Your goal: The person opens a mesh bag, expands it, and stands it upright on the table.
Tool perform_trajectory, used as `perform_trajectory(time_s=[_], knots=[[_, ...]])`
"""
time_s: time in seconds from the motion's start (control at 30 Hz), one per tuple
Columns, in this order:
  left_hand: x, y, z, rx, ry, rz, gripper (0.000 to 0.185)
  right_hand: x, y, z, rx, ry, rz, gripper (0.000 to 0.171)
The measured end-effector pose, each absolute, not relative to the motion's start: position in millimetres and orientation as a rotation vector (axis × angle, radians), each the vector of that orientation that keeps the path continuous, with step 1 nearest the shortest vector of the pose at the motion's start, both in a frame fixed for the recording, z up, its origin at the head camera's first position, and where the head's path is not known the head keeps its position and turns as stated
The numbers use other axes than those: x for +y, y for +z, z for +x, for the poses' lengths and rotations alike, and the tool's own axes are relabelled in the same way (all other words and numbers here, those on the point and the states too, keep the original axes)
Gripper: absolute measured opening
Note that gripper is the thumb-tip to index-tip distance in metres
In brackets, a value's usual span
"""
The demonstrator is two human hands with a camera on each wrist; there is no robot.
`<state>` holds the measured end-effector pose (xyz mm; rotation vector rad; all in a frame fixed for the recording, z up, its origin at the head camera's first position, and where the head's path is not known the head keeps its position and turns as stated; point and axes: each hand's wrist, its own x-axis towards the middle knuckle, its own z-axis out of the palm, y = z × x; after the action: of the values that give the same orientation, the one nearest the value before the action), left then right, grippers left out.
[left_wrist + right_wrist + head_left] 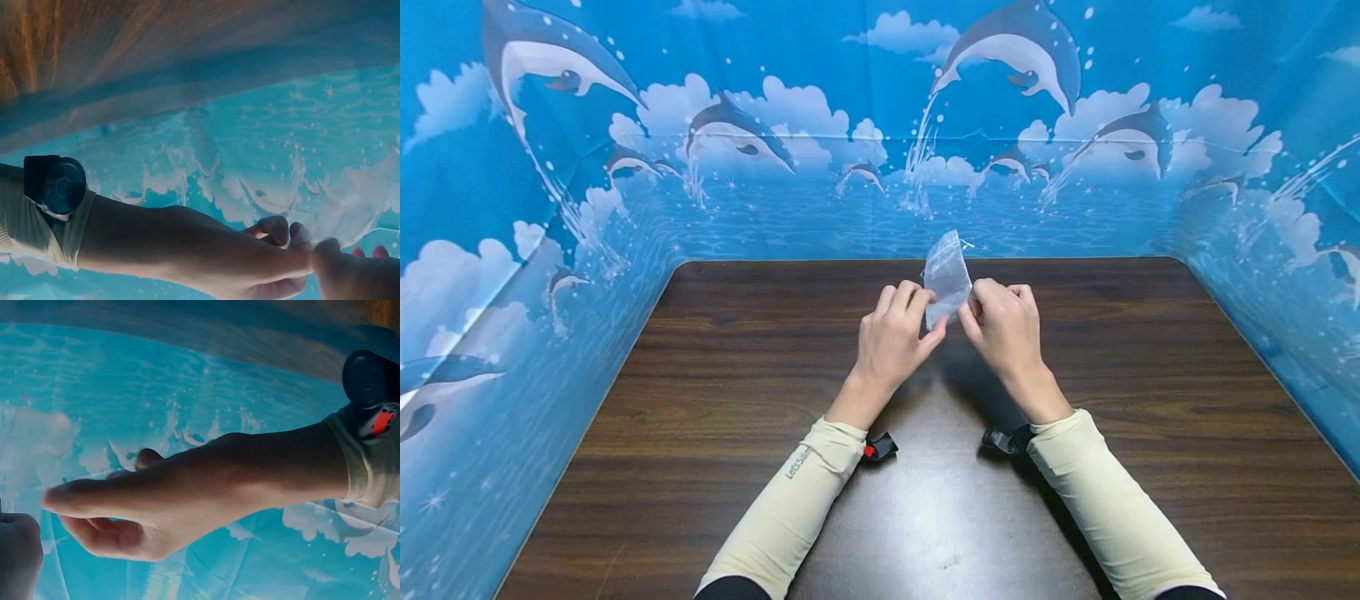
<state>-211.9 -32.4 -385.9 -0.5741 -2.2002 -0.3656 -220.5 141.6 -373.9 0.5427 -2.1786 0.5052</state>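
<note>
You have both hands raised together above the far middle of the dark wooden table (pixel 700 467), short of its far edge, and between them a small translucent pouch (pixel 947 275) stands upright. Your left hand (pixel 891 342) pinches the pouch's lower left edge between thumb and curled fingers; your right hand (pixel 1003 329) pinches the lower right edge in the same way. With both pinches low on the pouch, its upper part rises free above your knuckles, tilted slightly to the left. A thin white thread, possibly a drawstring, shows at its top right corner, though it is too small to be sure. The wrist views show only your hands against the blue dolphin backdrop (pixel 820 200), so the pouch's contents cannot be told. Cream sleeves (pixel 790 500) cover both forearms.
</note>
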Motion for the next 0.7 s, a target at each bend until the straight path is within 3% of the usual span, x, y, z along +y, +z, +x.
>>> perform_trajectory(time_s=[0.3,0.6,0.7], knots=[[-31.6,-384.0,-210.1,-2.106,-0.328,-0.605,0.012,138.4,-374.4,-221.1,-2.154,0.477,0.553,0.023],[-33.2,-385.8,-211.6,-2.187,-0.323,-0.496,0.019,141.5,-373.8,-222.9,-2.144,0.491,0.536,0.023],[-35.5,-388.1,-212.4,-2.212,-0.287,-0.474,0.013,142.8,-373.5,-222.4,-2.147,0.502,0.522,0.017]])
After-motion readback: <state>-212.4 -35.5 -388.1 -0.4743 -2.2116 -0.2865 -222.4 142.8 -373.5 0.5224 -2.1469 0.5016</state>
